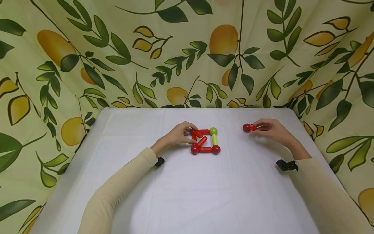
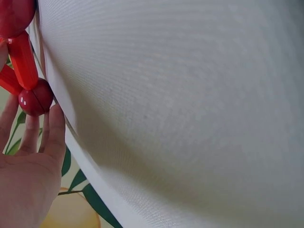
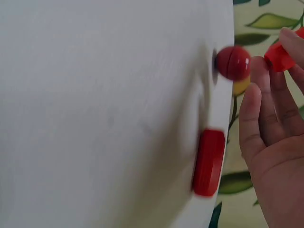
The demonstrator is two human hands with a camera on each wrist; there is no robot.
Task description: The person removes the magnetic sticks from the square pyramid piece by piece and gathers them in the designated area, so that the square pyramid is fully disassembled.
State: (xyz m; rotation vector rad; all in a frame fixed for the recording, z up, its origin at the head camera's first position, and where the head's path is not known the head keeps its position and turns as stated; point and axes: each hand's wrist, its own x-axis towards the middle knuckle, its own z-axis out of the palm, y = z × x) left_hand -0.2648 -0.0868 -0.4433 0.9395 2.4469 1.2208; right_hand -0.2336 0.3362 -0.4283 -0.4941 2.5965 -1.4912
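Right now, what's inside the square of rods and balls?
Inside the square lies one red rod, set diagonally, on bare white cloth. The left hand covers the square's left edge, so that side and whatever is under the fingers are hidden.

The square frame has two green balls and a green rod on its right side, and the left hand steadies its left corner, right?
Not quite. The frame has only one green ball, at the far right corner; the near right one is red. The head view shows it. The green rod and the left hand are as you say.
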